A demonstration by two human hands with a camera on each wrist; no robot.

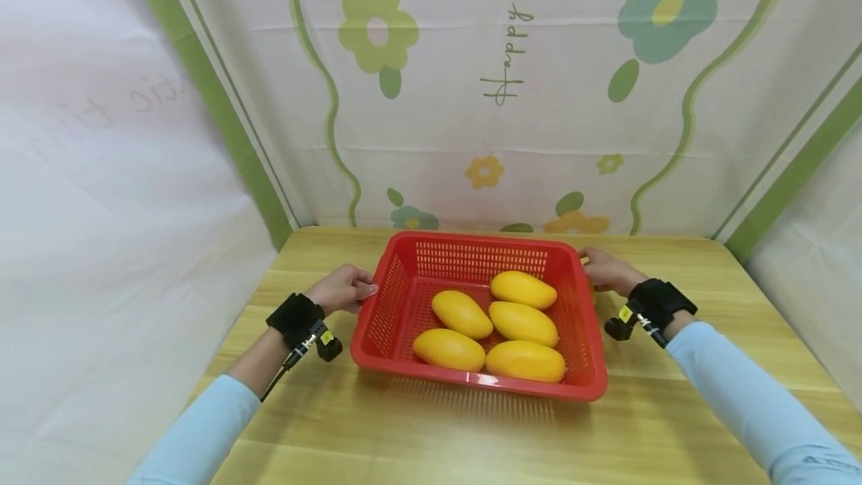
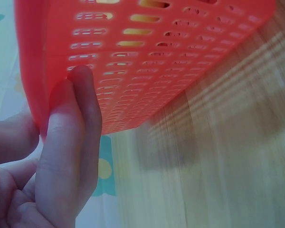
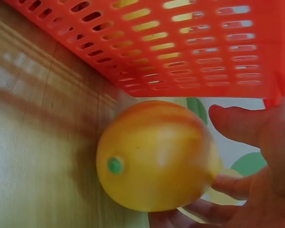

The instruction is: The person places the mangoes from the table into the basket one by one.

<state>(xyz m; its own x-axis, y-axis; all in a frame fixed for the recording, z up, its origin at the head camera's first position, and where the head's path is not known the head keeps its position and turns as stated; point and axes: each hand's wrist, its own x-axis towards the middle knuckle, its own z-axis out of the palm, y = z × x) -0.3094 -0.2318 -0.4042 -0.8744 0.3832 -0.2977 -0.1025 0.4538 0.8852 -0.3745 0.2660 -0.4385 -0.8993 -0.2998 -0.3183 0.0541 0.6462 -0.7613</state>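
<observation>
A red plastic basket [image 1: 485, 388] with slotted walls stands on the wooden table, with several yellow mangoes [image 1: 461, 313] lying inside. At its left side my left hand [image 1: 342, 289] pinches the rim, thumb on one face and fingers [image 2: 61, 137] against the outer wall. Beyond the right wall is my right hand [image 1: 609, 272], beside another mango [image 3: 156, 156] that lies outside the basket with its green stem end showing. The right thumb [image 3: 242, 124] is spread away from that mango, while the other fingers reach along its far side. In the head view the basket and hand mostly hide this mango.
The wooden table [image 1: 323, 425] extends around the basket. A white cloth backdrop [image 1: 431, 118] with printed flowers rises behind it, and a white cloth side wall [image 1: 108, 208] stands at the left. Black camera straps [image 1: 295, 320] are worn on both wrists.
</observation>
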